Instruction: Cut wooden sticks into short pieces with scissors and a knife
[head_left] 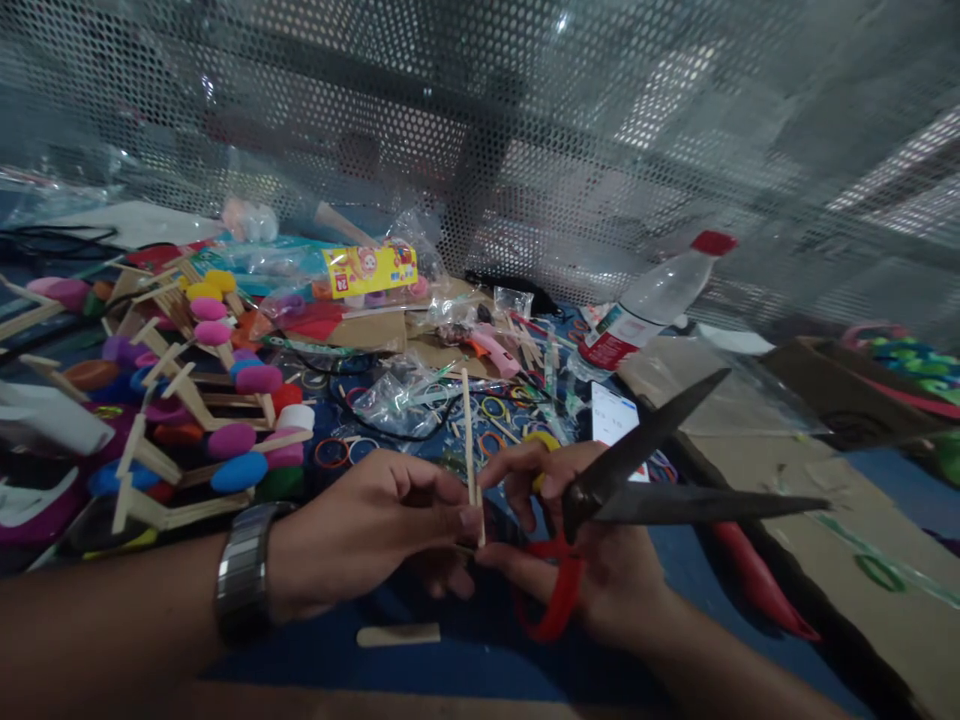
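My left hand (375,525), with a metal-banded watch (246,570) on its wrist, pinches thin wooden craft sticks (468,430) near their lower end. One long stick stands nearly upright; a shorter piece lies against it. Scissors (660,440) with a red handle loop hang in my right hand (607,570), their dark blades spread and pointing right. The thumb and index fingertip of that hand are at the sticks, touching or very close. Below the hands, a cut-off piece of craft stick (397,635) with one rounded end lies on the blue surface.
Glued stick shapes with colourful foam discs (238,440) are heaped on the left. Rubber bands (493,407) and plastic wrap lie behind my hands. A red-capped bottle (637,310) and a phone (611,415) stand right of centre. Cardboard (765,480) lies right; perforated metal (375,110) rises behind.
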